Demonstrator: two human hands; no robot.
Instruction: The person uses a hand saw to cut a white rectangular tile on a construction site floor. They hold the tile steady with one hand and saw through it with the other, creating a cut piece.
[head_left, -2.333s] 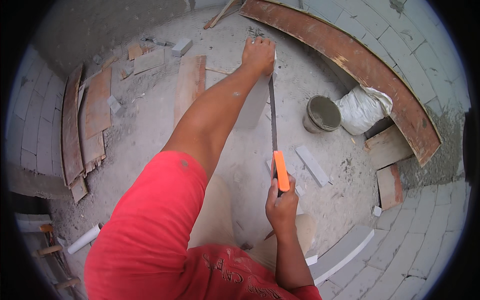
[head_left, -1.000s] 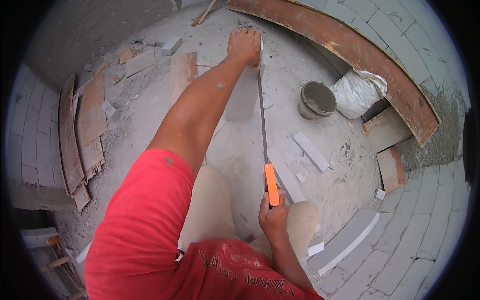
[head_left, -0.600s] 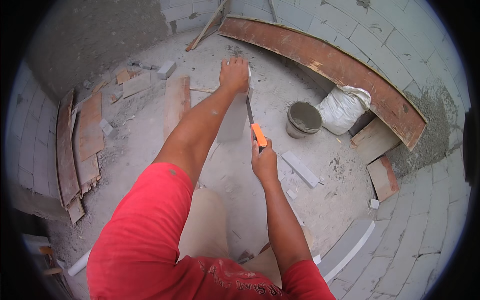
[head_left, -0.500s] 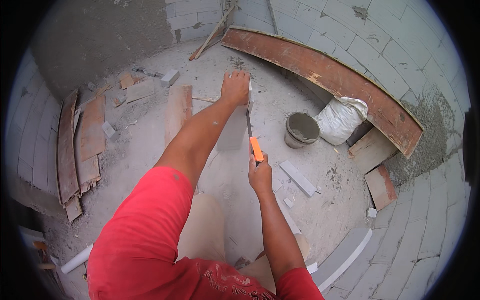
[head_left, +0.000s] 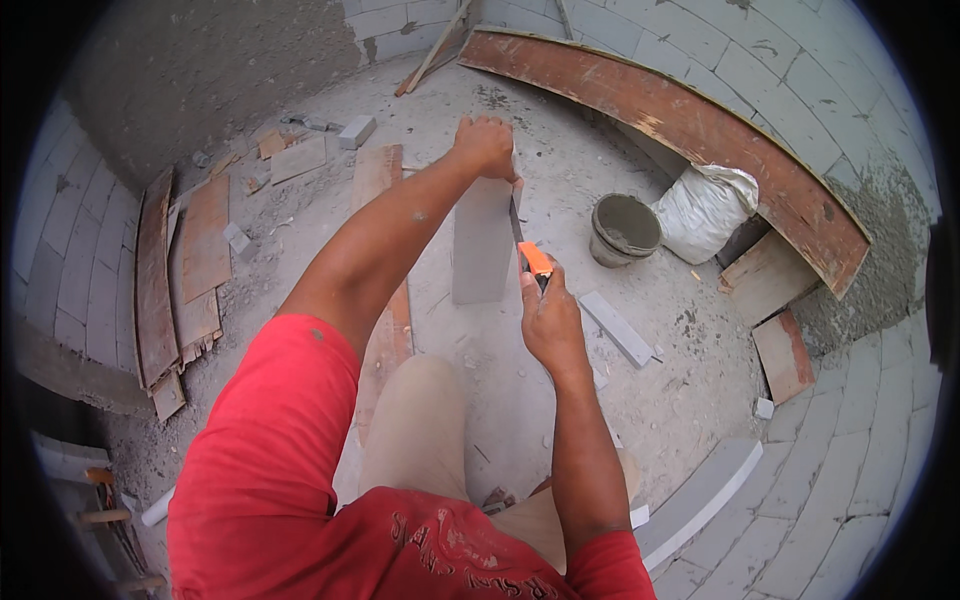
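My left hand (head_left: 487,146) is closed over the far, upper end of a light grey concrete block (head_left: 482,250). The block's long pale face is toward me, and its top end is partly hidden by the fingers. In my right hand (head_left: 553,322) is a hand saw (head_left: 535,258) with an orange and black handle. The fingers wrap round that handle. Its narrow dark blade runs away from me along the block's right edge, close below the left hand. How deep the blade sits in the block I cannot tell.
Right of the block stand a mortar bucket (head_left: 625,232) and a white sack (head_left: 706,210). A long brown board (head_left: 680,125) leans behind them. A thin block strip (head_left: 616,328) lies near my right forearm. Boards (head_left: 206,240) lie at left; another plank (head_left: 378,190) is beside the block.
The whole view has shifted, so the surroundings sit higher and more to the right. The saw handle appears slightly farther forward; both hands keep their holds.
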